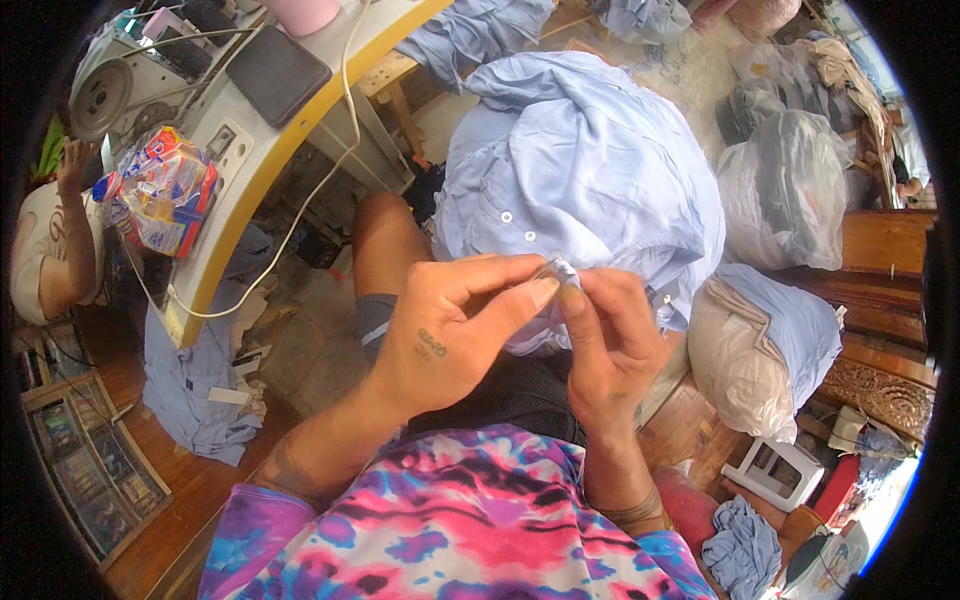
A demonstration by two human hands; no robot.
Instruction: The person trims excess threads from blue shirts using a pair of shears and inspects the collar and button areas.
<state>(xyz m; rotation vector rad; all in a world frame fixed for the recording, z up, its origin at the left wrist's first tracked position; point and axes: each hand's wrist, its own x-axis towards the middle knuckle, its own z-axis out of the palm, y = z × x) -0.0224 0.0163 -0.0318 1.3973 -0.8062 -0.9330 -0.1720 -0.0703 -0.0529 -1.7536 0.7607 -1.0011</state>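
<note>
A light blue shirt (580,160) with white buttons lies bunched over my lap. My left hand (450,330) and my right hand (610,340) meet at its near edge, fingertips pinched together on a small fold of the cloth (562,272). A thin shiny object, perhaps a needle, shows between the fingertips, too small to tell. My tie-dye shirt (460,520) fills the lower middle.
A sewing machine table with a yellow edge (250,170) stands at the upper left, with a white cord and a bag of snacks (160,190). Another person (50,240) sits at far left. Plastic bags of cloth (790,190) and blue garments lie on the wooden floor.
</note>
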